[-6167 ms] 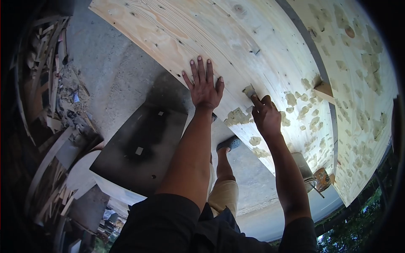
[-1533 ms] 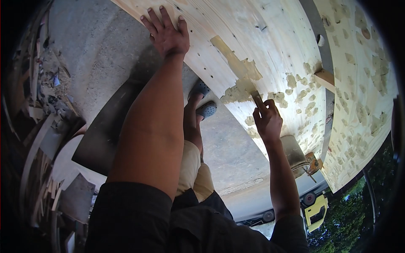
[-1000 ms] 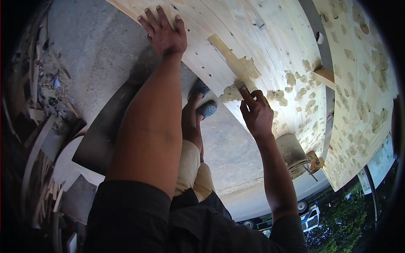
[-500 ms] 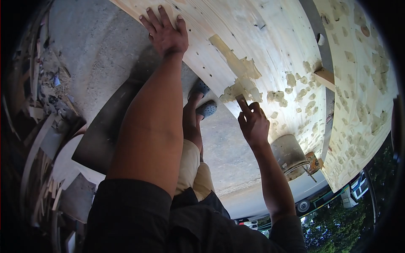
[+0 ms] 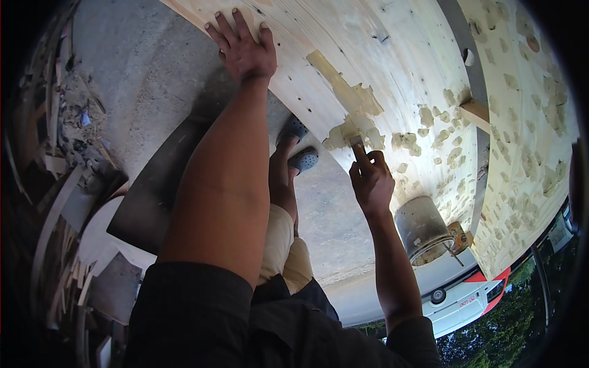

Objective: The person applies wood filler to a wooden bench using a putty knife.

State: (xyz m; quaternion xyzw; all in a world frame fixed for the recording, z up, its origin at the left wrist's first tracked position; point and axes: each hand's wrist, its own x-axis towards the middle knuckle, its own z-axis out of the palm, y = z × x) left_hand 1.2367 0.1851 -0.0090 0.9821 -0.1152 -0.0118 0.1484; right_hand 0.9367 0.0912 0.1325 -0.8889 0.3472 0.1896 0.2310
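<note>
My left hand (image 5: 248,54) lies flat near the edge of a pale wooden board (image 5: 319,27), its fingers spread. In my right hand (image 5: 373,186) is a putty knife (image 5: 358,146), its blade against a smear of tan filler (image 5: 343,130) on the same board. The fingers wrap the handle and hide part of it. A longer strip of filler (image 5: 337,80) runs up from that smear, and several smaller dabs dot the wood to the right.
A dirty bucket (image 5: 422,224) stands at the board's lower right, beside a rusty can (image 5: 459,236). A second filler-dabbed board (image 5: 527,116) lies across a gap, with a wooden block (image 5: 475,114) between. Scrap wood (image 5: 64,257) fills the left. A white vehicle (image 5: 451,310) is beyond.
My right hand and the putty knife have shifted slightly down and right along the filler smear. My left hand stays on the board. A white and red vehicle has come into view behind.
</note>
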